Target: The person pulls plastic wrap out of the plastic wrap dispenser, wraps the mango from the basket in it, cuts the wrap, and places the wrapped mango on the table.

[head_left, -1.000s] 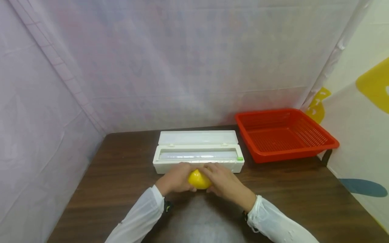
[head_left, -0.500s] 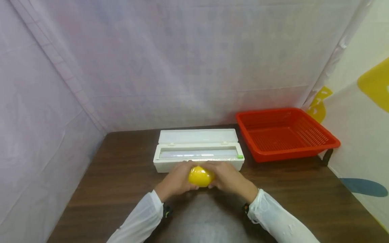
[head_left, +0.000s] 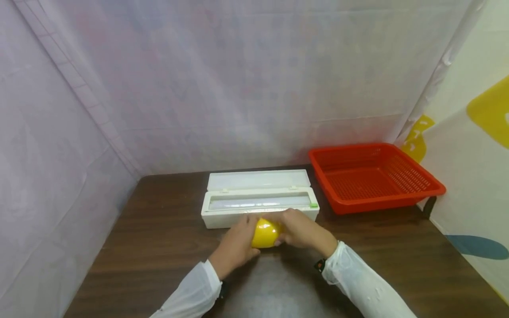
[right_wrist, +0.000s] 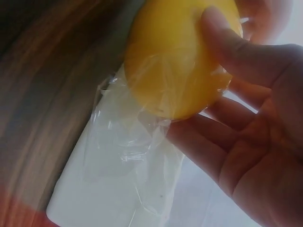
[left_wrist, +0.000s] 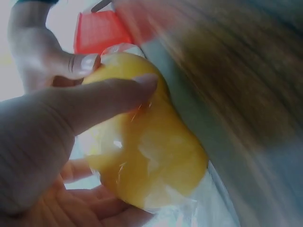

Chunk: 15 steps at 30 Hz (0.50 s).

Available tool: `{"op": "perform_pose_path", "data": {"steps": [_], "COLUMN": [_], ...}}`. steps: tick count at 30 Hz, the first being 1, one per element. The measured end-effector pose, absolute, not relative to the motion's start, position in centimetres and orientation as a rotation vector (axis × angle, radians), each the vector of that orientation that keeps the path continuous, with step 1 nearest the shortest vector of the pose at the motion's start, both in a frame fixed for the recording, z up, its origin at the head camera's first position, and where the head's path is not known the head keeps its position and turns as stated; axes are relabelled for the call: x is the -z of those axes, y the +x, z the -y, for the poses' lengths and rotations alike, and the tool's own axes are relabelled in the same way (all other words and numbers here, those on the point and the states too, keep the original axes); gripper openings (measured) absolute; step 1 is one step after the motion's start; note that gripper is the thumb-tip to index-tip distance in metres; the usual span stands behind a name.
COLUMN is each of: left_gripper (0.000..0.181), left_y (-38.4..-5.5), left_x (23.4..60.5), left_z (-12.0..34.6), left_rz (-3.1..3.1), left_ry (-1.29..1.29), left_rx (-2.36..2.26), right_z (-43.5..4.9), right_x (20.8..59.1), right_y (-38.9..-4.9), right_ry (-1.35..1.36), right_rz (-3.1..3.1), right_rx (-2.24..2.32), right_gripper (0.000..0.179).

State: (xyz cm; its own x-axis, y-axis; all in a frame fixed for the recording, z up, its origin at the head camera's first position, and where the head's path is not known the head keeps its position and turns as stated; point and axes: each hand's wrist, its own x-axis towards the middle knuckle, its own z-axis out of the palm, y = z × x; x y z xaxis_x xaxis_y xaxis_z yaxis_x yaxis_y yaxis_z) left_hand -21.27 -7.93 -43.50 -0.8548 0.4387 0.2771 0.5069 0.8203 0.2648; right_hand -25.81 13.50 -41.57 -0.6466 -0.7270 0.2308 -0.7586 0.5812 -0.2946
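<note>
Between both hands a smooth yellow pear (head_left: 265, 233) is held over the table, with clear cling film (right_wrist: 137, 156) wrapped on it and a loose flap hanging at one end. My left hand (head_left: 238, 240) grips its left side, thumb across the pear in the left wrist view and fingers underneath. From the right, my right hand (head_left: 303, 229) holds it, its thumb pressing the skin in the right wrist view and its fingers curled below. Just behind the hands stands a white cling film dispenser (head_left: 226, 219), lid raised, with a film roll (head_left: 260, 202) inside.
A red plastic basket (head_left: 342, 206) sits at the back right of the brown wooden table (head_left: 131, 247). The dispenser carries a green slider (head_left: 313, 205) at its right end. White sheeting (head_left: 238, 88) hangs behind the table and along its sides.
The pear has shifted slightly to the right and turned in the hands. My left hand has tilted more upright against it, and the right hand's fingers have shifted their hold.
</note>
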Motion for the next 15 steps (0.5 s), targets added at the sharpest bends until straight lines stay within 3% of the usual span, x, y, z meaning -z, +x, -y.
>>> {"op": "perform_pose_path", "data": {"steps": [4, 8, 15], "left_gripper": [0.087, 0.099, 0.102], "left_y": [-20.8, -20.3, -20.4], "left_x": [43.5, 43.9, 44.4], "left_z": [7.4, 6.9, 6.6], "left_rz": [2.715, 2.631, 2.573], "left_ry": [-0.703, -0.634, -0.609], "left_rx": [0.195, -0.051, -0.098], "right_z": [-13.4, -13.4, -13.3], "right_x": [41.4, 41.0, 40.6], "right_y": [-25.9, -25.9, -25.9], "right_ry": [1.281, 1.289, 1.311], "right_rz": [2.746, 2.778, 2.809], "right_rx": [-0.539, -0.508, -0.517], "right_gripper": [0.070, 0.068, 0.064]}}
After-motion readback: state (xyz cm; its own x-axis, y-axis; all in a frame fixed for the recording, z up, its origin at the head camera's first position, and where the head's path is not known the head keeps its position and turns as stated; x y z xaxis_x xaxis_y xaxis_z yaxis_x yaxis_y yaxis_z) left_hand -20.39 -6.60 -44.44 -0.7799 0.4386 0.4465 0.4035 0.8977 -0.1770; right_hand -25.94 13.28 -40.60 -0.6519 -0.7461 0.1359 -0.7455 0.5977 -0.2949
